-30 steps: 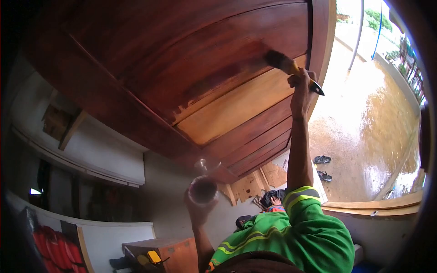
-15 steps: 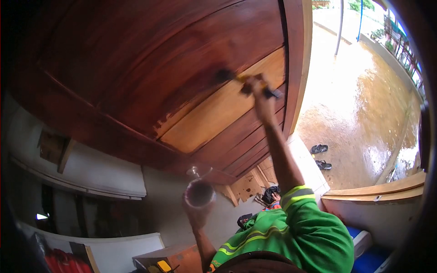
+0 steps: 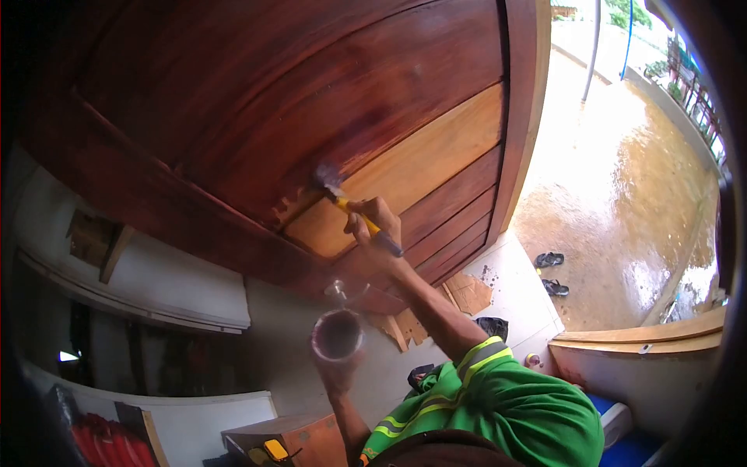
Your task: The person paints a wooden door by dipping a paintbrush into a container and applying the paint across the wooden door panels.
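My right hand [image 3: 380,230] is closed round the yellow handle of a paintbrush [image 3: 333,185]. The dark bristles touch the reddish-brown wooden door [image 3: 280,132], near the left end of an unstained light-wood strip [image 3: 420,171]. Wet, darker stain borders that strip above, with a ragged edge at its left. Lower down, my left hand [image 3: 339,377] grips a round, open-topped container [image 3: 338,336] holding dark liquid, just below the door's bottom-left edge. The container's exact kind is hard to make out.
Cardboard pieces [image 3: 469,294] lie on the pale floor under the door. A wooden box [image 3: 303,436] stands at bottom left, a yellow-and-black object [image 3: 275,450] on it. Black sandals [image 3: 551,260] sit on the wet ground outside, beyond a light-wood frame [image 3: 638,341].
My right hand has swept the brush down and left along the upper edge of the light strip. The left hand with the container has stayed almost in place.
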